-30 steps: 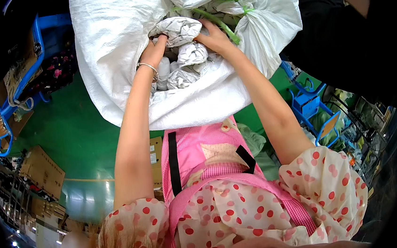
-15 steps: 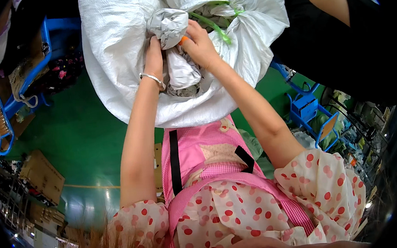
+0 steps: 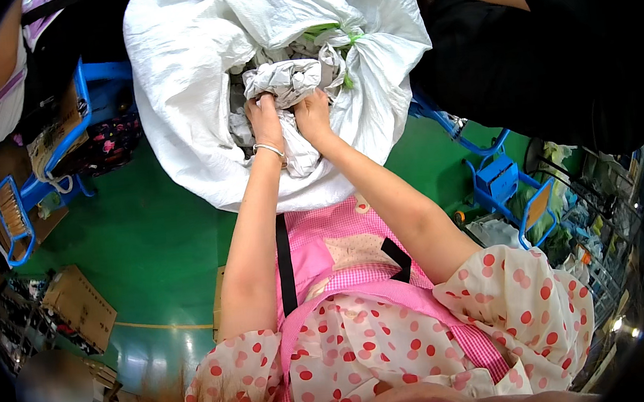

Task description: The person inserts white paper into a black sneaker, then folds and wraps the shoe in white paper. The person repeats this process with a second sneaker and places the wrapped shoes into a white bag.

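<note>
A large white woven sack stands in front of me with its mouth open. Inside it lie several wads of crumpled greyish-white paper. My left hand, a silver bangle at its wrist, grips the near left side of a crumpled paper wad. My right hand has hold of the same wad's right side; its fingertips are partly hidden by the paper. Another pale paper bundle lies below, between my wrists. Green string is tied round a gathered part of the sack.
Blue-framed stools or racks stand on the right, beside piled clear plastic. At the left are a blue-framed rack and a cardboard box on the green floor. People in dark clothing are close on both sides.
Both hands have moved down and closer together, still at the paper. The wad looks wider and looser now. In view, the sack has shifted slightly left.
</note>
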{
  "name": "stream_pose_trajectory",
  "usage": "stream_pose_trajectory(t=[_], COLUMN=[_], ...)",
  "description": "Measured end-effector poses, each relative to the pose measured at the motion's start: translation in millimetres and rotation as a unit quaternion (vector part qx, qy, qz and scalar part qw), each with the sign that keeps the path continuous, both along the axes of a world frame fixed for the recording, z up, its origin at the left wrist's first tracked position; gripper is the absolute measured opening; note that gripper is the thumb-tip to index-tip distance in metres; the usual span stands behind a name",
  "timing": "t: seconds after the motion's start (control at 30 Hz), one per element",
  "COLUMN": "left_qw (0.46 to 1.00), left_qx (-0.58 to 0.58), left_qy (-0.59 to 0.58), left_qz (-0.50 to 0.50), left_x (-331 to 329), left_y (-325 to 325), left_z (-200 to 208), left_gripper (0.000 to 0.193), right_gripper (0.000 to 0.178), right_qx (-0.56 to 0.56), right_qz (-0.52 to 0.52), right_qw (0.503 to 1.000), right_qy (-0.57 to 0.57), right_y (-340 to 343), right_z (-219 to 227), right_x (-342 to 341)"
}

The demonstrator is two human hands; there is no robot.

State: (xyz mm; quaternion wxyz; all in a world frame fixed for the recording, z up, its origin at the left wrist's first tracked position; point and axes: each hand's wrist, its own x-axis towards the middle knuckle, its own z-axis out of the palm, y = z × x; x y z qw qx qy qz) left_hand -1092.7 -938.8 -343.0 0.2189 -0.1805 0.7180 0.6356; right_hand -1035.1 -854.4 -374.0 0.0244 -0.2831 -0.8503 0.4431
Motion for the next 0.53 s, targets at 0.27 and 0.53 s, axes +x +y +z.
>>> stream_pose_trajectory(t=[0.27, 0.53], left_qw=[0.989, 0.924], left_qx=[-0.041, 0.227], left_qy=[0.105, 0.226], left_qz=[-0.096, -0.206], left_x=[13, -30], left_y=[21, 65], left_z=[79, 242], left_gripper=[0.043, 0.052], right_gripper=[0.031, 0.048], right_qx=[-0.041, 0.030], right_qz=[-0.131, -0.137], right_qw=[0.955, 0.914], right_qy=[0.263, 0.382], right_y=[24, 137], right_z=[112, 286], right_x=[-15, -1])
